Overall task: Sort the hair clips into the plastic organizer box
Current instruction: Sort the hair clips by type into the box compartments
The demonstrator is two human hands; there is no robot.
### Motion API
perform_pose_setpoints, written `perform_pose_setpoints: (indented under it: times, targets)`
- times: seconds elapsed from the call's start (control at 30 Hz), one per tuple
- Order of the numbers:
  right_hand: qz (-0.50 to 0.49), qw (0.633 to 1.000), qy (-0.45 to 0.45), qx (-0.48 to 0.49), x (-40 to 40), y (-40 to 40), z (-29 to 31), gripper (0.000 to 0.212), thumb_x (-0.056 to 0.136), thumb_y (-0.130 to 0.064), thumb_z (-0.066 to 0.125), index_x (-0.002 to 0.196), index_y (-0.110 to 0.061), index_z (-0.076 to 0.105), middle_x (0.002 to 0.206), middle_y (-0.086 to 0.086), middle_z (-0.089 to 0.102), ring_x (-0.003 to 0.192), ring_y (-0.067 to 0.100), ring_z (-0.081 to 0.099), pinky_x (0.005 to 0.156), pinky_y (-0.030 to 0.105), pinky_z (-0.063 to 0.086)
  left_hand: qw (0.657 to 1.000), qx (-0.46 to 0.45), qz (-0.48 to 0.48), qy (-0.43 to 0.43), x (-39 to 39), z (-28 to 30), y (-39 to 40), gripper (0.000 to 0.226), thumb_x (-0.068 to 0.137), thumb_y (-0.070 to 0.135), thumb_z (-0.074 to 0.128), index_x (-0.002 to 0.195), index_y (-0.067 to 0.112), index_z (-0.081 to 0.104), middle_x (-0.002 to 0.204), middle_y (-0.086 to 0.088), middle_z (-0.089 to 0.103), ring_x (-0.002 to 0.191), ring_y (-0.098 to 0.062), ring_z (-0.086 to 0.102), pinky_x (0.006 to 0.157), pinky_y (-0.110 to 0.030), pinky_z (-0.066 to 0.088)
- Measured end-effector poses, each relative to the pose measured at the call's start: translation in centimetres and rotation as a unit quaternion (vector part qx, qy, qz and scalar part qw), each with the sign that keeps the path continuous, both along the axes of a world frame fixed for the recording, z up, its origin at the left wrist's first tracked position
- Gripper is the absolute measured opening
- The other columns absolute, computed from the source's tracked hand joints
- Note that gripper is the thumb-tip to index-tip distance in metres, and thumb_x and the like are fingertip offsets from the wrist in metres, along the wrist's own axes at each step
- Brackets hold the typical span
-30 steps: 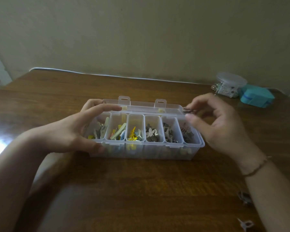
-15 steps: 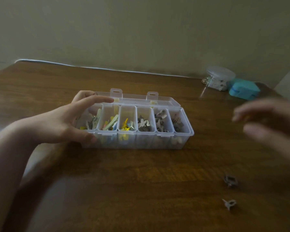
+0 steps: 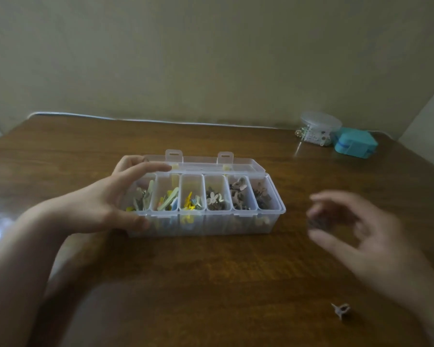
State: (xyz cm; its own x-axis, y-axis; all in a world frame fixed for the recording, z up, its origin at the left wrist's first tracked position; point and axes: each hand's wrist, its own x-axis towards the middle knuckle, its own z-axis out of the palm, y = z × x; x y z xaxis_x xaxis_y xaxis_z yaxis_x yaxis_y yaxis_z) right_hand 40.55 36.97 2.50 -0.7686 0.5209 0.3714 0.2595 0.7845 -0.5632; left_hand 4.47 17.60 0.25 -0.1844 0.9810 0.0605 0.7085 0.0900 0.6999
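A clear plastic organizer box stands in the middle of the wooden table, its lid folded back. Its several compartments hold hair clips sorted by kind: yellow and pastel ones in the left cells, grey and dark ones in the right cells. My left hand grips the box's left end, thumb on the front wall and fingers over the back rim. My right hand hovers blurred to the right of the box and pinches a small dark hair clip between thumb and fingers. One small pale clip lies on the table near the front right.
At the back right stand a round clear container of small items and a teal case. A white cable runs along the table's back edge by the wall. The table's right edge slants away past the teal case.
My right hand left the box's right end, swung out to the right, and came back holding the dark clip that lay on the table. My left hand kept its grip on the box.
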Motion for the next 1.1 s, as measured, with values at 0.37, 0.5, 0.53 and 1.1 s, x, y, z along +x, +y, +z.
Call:
perform_pose_setpoints:
  times: [0.37, 0.5, 0.53, 1.1]
  targets:
    - [0.101, 0.988, -0.032, 0.108, -14.4, -0.2, 2.1, 0.009, 0.089, -0.027, 0.064, 0.094, -0.022, 0.070, 0.102, -0.011, 0.067, 0.102, 0.004, 0.056, 0.094, 0.033, 0.045, 1.000, -0.019, -0.015, -0.021, 0.1, 0.3, -0.1, 0.090, 0.057, 0.058, 0.077, 0.135, 0.066, 0.033, 0.142, 0.026, 0.019, 0.132, -0.005, 0.039, 0.107, -0.029, 0.036]
    - [0.047, 0.990, 0.020, 0.131, -5.8, -1.1, 3.8, 0.018, 0.091, -0.045, 0.052, 0.100, -0.035, 0.064, 0.099, -0.019, 0.062, 0.095, 0.002, 0.058, 0.078, 0.015, 0.046, 0.999, -0.019, -0.013, -0.028, 0.0, 0.1, 0.0, 0.090, 0.057, 0.059, 0.076, 0.134, 0.066, 0.032, 0.141, 0.029, 0.018, 0.130, -0.003, 0.040, 0.104, -0.025, 0.038]
    - [0.050, 0.988, -0.007, 0.144, -3.2, -1.6, 3.5, 0.024, 0.087, -0.058, 0.049, 0.102, -0.042, 0.061, 0.103, -0.022, 0.060, 0.095, 0.000, 0.058, 0.076, 0.013, 0.046, 0.999, -0.020, -0.014, -0.030, 0.0, 0.1, 0.0, 0.090, 0.057, 0.059, 0.076, 0.135, 0.066, 0.032, 0.141, 0.030, 0.018, 0.130, -0.004, 0.041, 0.103, -0.024, 0.039]
    - [0.069, 0.986, 0.082, 0.129, -10.1, -3.1, 0.7, 0.016, 0.089, -0.022, 0.062, 0.105, -0.023, 0.066, 0.099, -0.016, 0.063, 0.096, -0.001, 0.057, 0.083, 0.017, 0.048, 0.999, 0.000, -0.008, -0.032, 0.9, 0.3, 0.2, 0.091, 0.058, 0.059, 0.075, 0.133, 0.069, 0.024, 0.135, 0.040, 0.008, 0.125, 0.009, 0.034, 0.086, 0.000, 0.040]
